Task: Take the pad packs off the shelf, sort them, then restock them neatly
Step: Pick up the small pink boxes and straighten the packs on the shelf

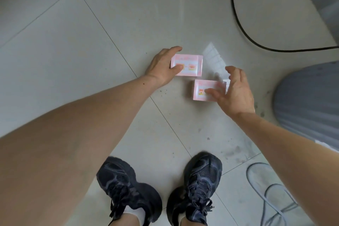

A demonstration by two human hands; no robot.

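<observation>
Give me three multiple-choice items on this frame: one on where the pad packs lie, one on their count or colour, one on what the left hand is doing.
1. Where do the pad packs lie?
A. On a shelf
B. On the tiled floor
C. In a basket

2. How many pink packs show?
A. One
B. Two
C. Four

3. What is the left hand doing?
A. Gripping the farther pack
B. Hanging idle
C. Holding the cable

Key: 1 B, both lie on the tiled floor ahead of the shoes. 2 B, the farther pack and the nearer pack. 3 A, the left hand curls fingers and thumb round the farther pack; the right hand hovers spread over the nearer one.
</observation>
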